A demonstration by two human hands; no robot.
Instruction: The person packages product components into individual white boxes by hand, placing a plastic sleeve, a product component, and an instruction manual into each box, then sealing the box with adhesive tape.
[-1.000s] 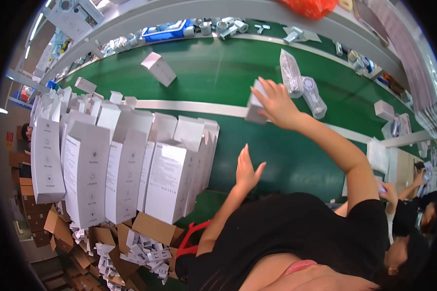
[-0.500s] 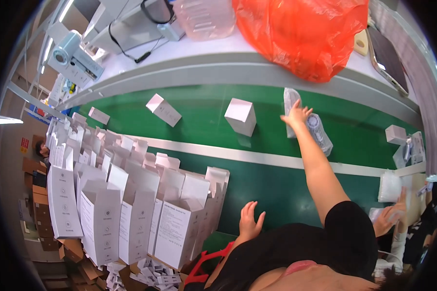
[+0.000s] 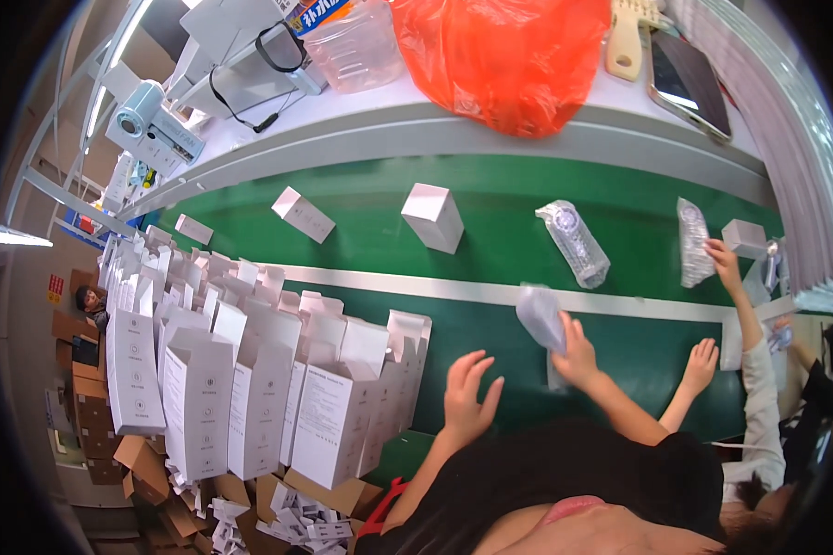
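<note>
My right hand (image 3: 578, 356) is closed round an elongated item wrapped in clear plastic (image 3: 539, 314), held over the dark green surface on my side of the white strip. My left hand (image 3: 470, 398) is open, fingers spread, over the same surface with nothing in it. It is nearest to the rows of tall white cartons (image 3: 338, 407), whose top flaps stand up. Beyond the strip, a similar plastic-wrapped item (image 3: 576, 245) with a round end lies on the green belt (image 3: 500, 185). What the wrapping holds does not show clearly.
Small white boxes, one upright (image 3: 433, 217), are spaced along the belt. At right, a co-worker's hand (image 3: 727, 264) grips another wrapped item (image 3: 694, 242). A shelf above bears a red-orange plastic bag (image 3: 504, 65), a brush (image 3: 626, 46) and a phone (image 3: 687, 83). Cardboard boxes (image 3: 143, 467) sit low left.
My right hand has taken a wrapped item off the belt and drawn it toward me. The other wrapped item has shifted left. A co-worker's hand with another one now reaches over the belt.
</note>
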